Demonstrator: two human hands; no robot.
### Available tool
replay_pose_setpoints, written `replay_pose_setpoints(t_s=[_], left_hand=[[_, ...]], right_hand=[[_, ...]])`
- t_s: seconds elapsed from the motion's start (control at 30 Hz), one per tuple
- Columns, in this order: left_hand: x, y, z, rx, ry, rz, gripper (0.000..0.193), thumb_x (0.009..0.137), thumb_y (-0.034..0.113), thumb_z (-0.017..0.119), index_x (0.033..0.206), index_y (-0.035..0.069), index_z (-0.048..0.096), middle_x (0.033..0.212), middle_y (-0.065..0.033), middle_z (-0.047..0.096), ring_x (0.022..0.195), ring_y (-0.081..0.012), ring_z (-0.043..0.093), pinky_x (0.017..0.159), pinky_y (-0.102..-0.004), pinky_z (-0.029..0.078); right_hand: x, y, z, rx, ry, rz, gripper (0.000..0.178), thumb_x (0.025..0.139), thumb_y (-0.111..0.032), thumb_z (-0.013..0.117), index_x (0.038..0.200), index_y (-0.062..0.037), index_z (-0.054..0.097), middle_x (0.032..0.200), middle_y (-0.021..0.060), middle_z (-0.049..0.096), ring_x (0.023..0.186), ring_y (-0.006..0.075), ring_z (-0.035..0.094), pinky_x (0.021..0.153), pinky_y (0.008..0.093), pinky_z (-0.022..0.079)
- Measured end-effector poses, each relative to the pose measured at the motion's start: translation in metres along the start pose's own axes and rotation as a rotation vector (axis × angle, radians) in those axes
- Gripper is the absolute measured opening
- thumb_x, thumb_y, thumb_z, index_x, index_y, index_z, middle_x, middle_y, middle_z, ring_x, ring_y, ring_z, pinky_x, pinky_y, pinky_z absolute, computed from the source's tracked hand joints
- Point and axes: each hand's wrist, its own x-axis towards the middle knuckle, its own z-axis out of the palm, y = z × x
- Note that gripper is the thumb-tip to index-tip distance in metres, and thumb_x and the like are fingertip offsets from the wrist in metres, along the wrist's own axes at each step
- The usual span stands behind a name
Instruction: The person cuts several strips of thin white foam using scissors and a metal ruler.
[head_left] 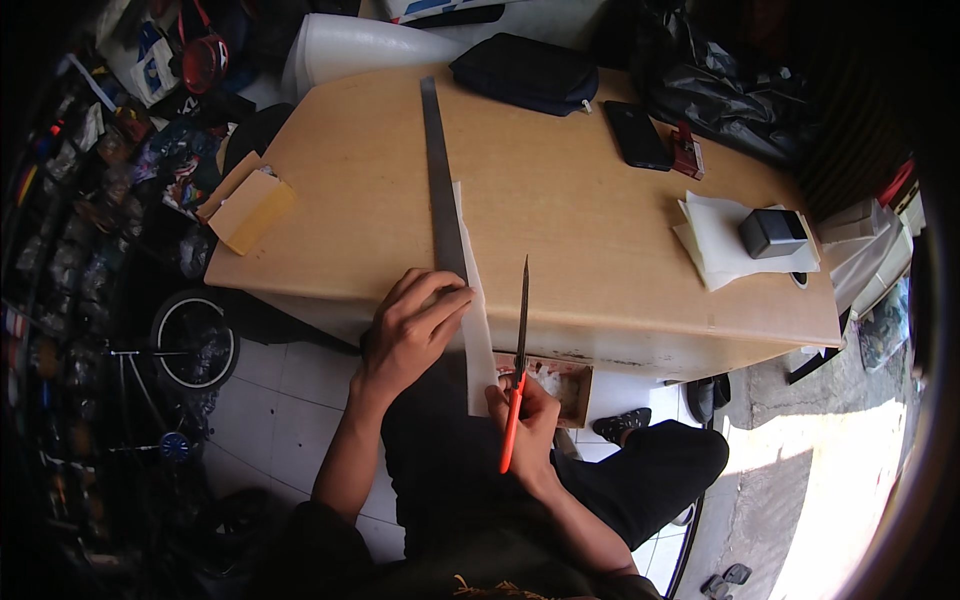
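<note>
A long, flat, dark grey strip [435, 160], ruler-like in shape, lies across the table toward its far edge. Along its right side runs a narrow white strip [478, 345], its lower end hanging past the table's front edge over my lap. My left hand [415, 325] is closed at the near table edge, fingers bent together over the grey strip and the white strip's side. In my right hand [530, 415] is a pair of scissors [512, 420] with orange handles, blades together and pointing away from me. That hand's thumb also touches the white strip's lower end.
On the wooden table [345, 180] are a yellow-brown carton [250, 210], a dark pouch [525, 73], a black phone [638, 135], a small red box [687, 152] and a grey block [772, 233] on white sheets [715, 235]. An open box [575, 390] sits below the front edge.
</note>
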Motion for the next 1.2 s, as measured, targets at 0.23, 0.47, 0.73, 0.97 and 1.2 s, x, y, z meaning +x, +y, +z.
replay_pose_setpoints(t_s=[0.23, 0.47, 0.73, 0.97, 1.2], left_hand=[[0.011, -0.037, -0.013, 0.064, 0.015, 0.024, 0.021, 0.076, -0.012, 0.063, 0.096, -0.004, 0.066, 0.094, -0.0125, 0.062, 0.084, -0.0273, 0.063, 0.069, -0.0354, 0.053], [0.017, -0.059, -0.028, 0.083, -0.049, 0.024, 0.019, 0.076, -0.010, 0.065, 0.094, -0.003, 0.067, 0.092, -0.0122, 0.063, 0.085, -0.0271, 0.064, 0.072, -0.0350, 0.052], [0.004, -0.072, -0.047, 0.101, -0.114, -0.030, 0.017, 0.080, -0.007, 0.063, 0.096, -0.002, 0.066, 0.092, -0.0118, 0.063, 0.087, -0.0283, 0.062, 0.074, -0.0366, 0.051], [-0.004, -0.055, -0.034, 0.115, -0.087, -0.032, 0.022, 0.086, 0.001, 0.063, 0.107, -0.001, 0.066, 0.109, -0.0133, 0.065, 0.108, -0.0318, 0.060, 0.092, -0.0389, 0.048], [-0.018, -0.049, -0.036, 0.220, 0.076, -0.123, 0.012, 0.088, 0.006, 0.063, 0.096, -0.003, 0.067, 0.099, -0.0139, 0.067, 0.098, -0.0293, 0.063, 0.083, -0.0374, 0.050]], right_hand=[[-0.021, 0.015, -0.009, -0.014, -0.078, -0.047, 0.009, 0.087, -0.005, 0.063, 0.082, -0.0021, 0.056, 0.066, -0.0066, 0.049, 0.059, 0.0019, 0.043, 0.054, 0.0197, 0.034], [-0.047, 0.015, -0.023, -0.134, -0.179, 0.023, 0.016, 0.081, -0.009, 0.069, 0.076, -0.0007, 0.055, 0.062, -0.0027, 0.047, 0.062, 0.0036, 0.040, 0.055, 0.0226, 0.038], [-0.048, 0.025, -0.027, -0.159, -0.190, 0.026, 0.021, 0.081, -0.011, 0.069, 0.072, -0.0005, 0.053, 0.058, -0.0022, 0.046, 0.059, 0.0038, 0.039, 0.053, 0.0235, 0.037], [-0.046, 0.032, -0.031, -0.137, -0.179, -0.010, 0.020, 0.081, -0.011, 0.068, 0.072, -0.0006, 0.053, 0.058, -0.0019, 0.045, 0.058, 0.0043, 0.038, 0.052, 0.0238, 0.036], [-0.046, 0.026, -0.037, -0.152, -0.163, 0.000, 0.022, 0.080, -0.012, 0.069, 0.071, -0.0013, 0.052, 0.055, -0.0023, 0.042, 0.055, 0.0041, 0.036, 0.049, 0.0234, 0.033]])
